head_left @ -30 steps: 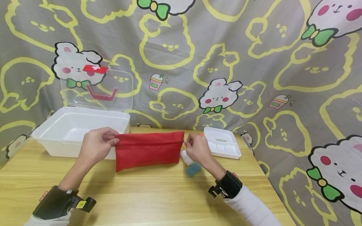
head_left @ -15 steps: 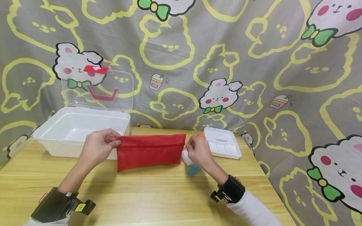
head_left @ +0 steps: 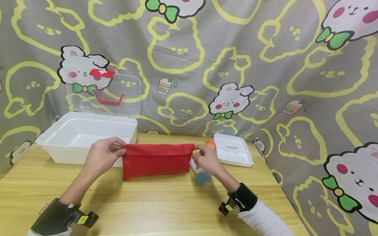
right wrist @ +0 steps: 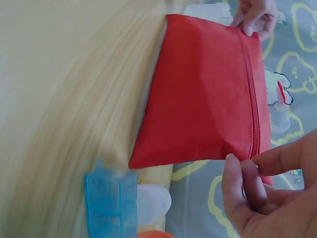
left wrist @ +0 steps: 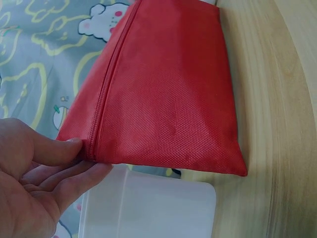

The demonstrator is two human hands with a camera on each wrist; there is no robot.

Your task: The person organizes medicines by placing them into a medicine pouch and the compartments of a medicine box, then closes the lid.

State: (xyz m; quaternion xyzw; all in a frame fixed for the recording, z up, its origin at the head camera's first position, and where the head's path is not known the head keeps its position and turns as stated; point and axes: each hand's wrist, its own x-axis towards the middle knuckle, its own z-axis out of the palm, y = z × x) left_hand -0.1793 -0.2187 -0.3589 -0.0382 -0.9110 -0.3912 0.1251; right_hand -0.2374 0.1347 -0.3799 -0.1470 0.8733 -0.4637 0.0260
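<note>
A red zip pouch (head_left: 157, 165) is held up on its long side above the wooden table, its zip running shut along the upper part. My left hand (head_left: 104, 153) pinches its left end; in the left wrist view the thumb and fingers (left wrist: 69, 171) grip the fabric at the zip's end. At the opposite end my right hand (head_left: 207, 160) pinches the upper corner, and the right wrist view shows thumb and fingertips (right wrist: 250, 173) together at the zip's end. Behind the right hand sit a blue translucent case (right wrist: 111, 203), a white item (right wrist: 152, 204) and something with an orange top (head_left: 210, 144).
At the back left stands a white box (head_left: 62, 149) with its clear lid (head_left: 130, 101) raised, bearing a red handle and a white-cross label. A white compartment tray (head_left: 236, 154) lies at the back right. A patterned curtain (head_left: 183, 59) hangs behind the table (head_left: 147, 206).
The right fingers have shifted from the zip's end to the pouch's upper right corner. The pouch's upper right side has come down slightly; the left hand keeps its grip.
</note>
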